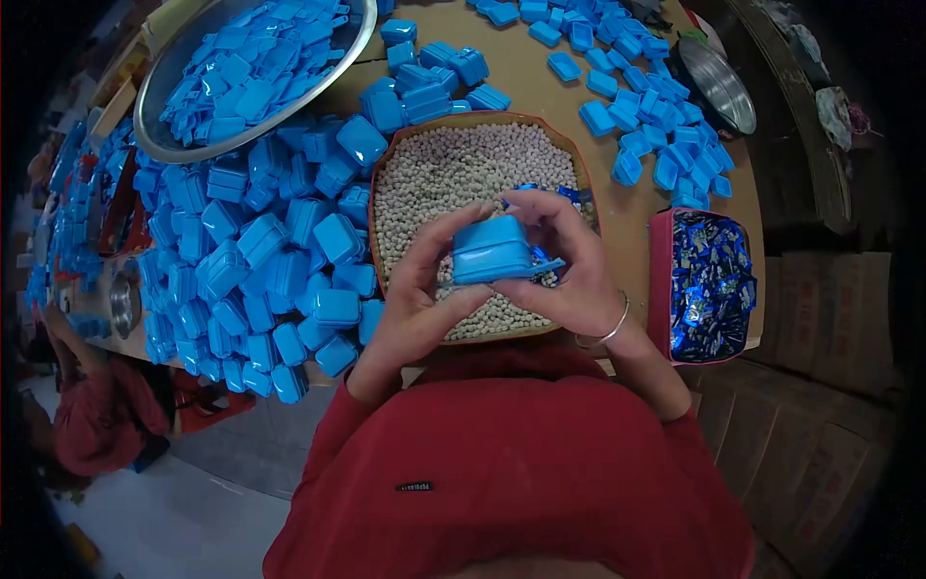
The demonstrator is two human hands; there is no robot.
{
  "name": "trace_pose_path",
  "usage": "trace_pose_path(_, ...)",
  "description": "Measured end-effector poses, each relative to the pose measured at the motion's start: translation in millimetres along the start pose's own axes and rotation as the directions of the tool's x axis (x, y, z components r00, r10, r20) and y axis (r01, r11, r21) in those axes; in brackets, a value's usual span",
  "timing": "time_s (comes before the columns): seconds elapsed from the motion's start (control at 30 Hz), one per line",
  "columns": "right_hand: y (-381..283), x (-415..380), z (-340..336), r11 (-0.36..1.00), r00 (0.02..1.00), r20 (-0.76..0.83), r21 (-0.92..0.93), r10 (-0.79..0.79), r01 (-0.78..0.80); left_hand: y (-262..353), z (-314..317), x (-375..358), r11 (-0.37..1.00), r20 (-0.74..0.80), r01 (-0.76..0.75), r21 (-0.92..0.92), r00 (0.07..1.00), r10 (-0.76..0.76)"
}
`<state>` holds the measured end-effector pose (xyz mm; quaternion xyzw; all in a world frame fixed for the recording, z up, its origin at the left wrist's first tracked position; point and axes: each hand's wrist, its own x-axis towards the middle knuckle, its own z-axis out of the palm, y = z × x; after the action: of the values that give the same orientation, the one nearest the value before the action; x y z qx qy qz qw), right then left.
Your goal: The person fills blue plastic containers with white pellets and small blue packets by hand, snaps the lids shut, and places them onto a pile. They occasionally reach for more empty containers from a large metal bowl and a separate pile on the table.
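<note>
A small blue plastic box (492, 253) is held between both hands above a tray of pale round pellets (434, 169). My left hand (420, 289) grips the box's left side, thumb at its lower edge and fingers curled round the back. On the right side, my right hand (574, 270) closes round the same box, thumb at the bottom edge. A blue flap or second piece sticks out at the box's right, by my right palm. Shiny blue packets (575, 195) lie on the pellets just behind my right hand.
Closed blue boxes (260, 241) are heaped at the left. A metal bowl (363, 39) of flat blue pieces stands at the upper left. Open blue shells (666, 135) lie upper right, near a metal dish (719, 85). A red container (660, 289) holds foil packets. A co-worker (106, 405) sits far left.
</note>
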<state>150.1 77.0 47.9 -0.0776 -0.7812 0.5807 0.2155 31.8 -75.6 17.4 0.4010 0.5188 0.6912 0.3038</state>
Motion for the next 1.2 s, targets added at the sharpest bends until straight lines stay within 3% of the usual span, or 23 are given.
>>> trace_pose_path(0.13, 2, 4, 7, 0.881, 0.954, 0.019, -0.379, -0.298, 0.283, 19, 7, 11, 0.872, 0.117, -0.147, 0.468, 0.988, 0.104)
trace_pose_path(0.17, 3, 7, 10, 0.812, 0.912, 0.031, -0.443, -0.408, 0.379, 11, 14, 16, 0.838, 0.09, -0.216, 0.502, 0.976, 0.198)
trace_pose_path(0.27, -1, 7, 13, 0.821, 0.897, -0.036, -0.421, -0.441, 0.386, 2, 21, 14, 0.98, -0.084, 0.011, 0.197, 0.996, 0.006)
trace_pose_path(0.37, -7, 3, 13, 0.84, 0.885, -0.084, -0.367, -0.459, 0.4, 0, 28, 10, 0.999, -0.143, -0.019, -0.05, 0.99, 0.011)
trace_pose_path(0.53, -6, 1, 18, 0.83, 0.867, -0.084, -0.346, -0.492, 0.437, -2, 30, 13, 0.992, -0.192, -0.124, -0.021, 0.974, 0.118)
trace_pose_path(0.6, -2, -4, 23, 0.859, 0.894, -0.093, -0.338, -0.438, 0.385, -10, 24, 10, 0.994, -0.174, -0.11, -0.03, 0.979, 0.103)
trace_pose_path(0.7, 17, -7, 22, 0.886, 0.915, -0.14, -0.342, -0.378, 0.313, -14, 25, 16, 0.977, -0.147, 0.172, -0.13, 0.971, -0.19)
trace_pose_path(0.73, 19, -10, 21, 0.903, 0.923, -0.162, -0.321, -0.348, 0.284, -17, 20, 14, 0.981, -0.053, 0.173, -0.087, 0.983, -0.178)
trace_pose_path(0.8, 17, -13, 21, 0.97, 0.941, -0.236, -0.097, -0.241, 0.224, -9, 33, 7, 0.981, -0.173, 0.028, -0.194, 0.983, -0.062)
trace_pose_path(0.83, 12, -16, 16, 0.994, 0.969, -0.232, 0.054, -0.084, 0.099, -13, 23, 3, 0.963, -0.076, -0.045, -0.264, 0.997, 0.026)
trace_pose_path(0.93, 14, -10, 25, 0.849, 0.981, -0.188, 0.525, 0.052, 0.056, -21, 37, -13, 0.747, -0.201, 0.042, -0.663, 0.952, -0.231)
trace_pose_path(0.97, 26, -11, 28, 0.845, 0.983, -0.145, 0.535, 0.112, -0.017, -21, 35, -12, 0.791, -0.301, 0.023, -0.611, 0.918, -0.259)
trace_pose_path(1.0, 25, -7, 28, 0.934, 0.981, -0.158, 0.352, 0.115, -0.053, -20, 31, -7, 0.833, -0.398, 0.01, -0.553, 0.875, -0.274)
trace_pose_path(1.03, 22, -3, 25, 0.985, 0.979, -0.173, 0.15, 0.112, -0.086, -14, 19, 2, 0.926, -0.393, 0.111, -0.361, 0.882, -0.259)
trace_pose_path(1.07, 13, 1, 18, 0.923, 0.953, -0.188, -0.35, -0.236, 0.159, -7, 8, 5, 0.989, -0.355, 0.146, -0.002, 0.925, -0.137)
trace_pose_path(1.1, 5, 1, 14, 0.868, 0.934, -0.108, -0.418, -0.34, 0.268, 0, -1, 10, 0.924, -0.272, 0.134, 0.358, 0.962, -0.034)
trace_pose_path(1.13, 0, -1, 10, 0.798, 0.903, -0.025, -0.48, -0.429, 0.366, 6, -5, 16, 0.689, -0.109, -0.046, 0.723, 0.978, 0.18)
trace_pose_path(1.17, 0, -2, 13, 0.776, 0.879, 0.066, -0.442, -0.473, 0.451, 12, -6, 19, 0.635, -0.013, -0.096, 0.767, 0.986, 0.164)
trace_pose_path(1.2, 1, -5, 14, 0.779, 0.888, 0.062, -0.454, -0.456, 0.432, 19, -5, 21, 0.579, 0.083, -0.148, 0.802, 0.987, 0.138)
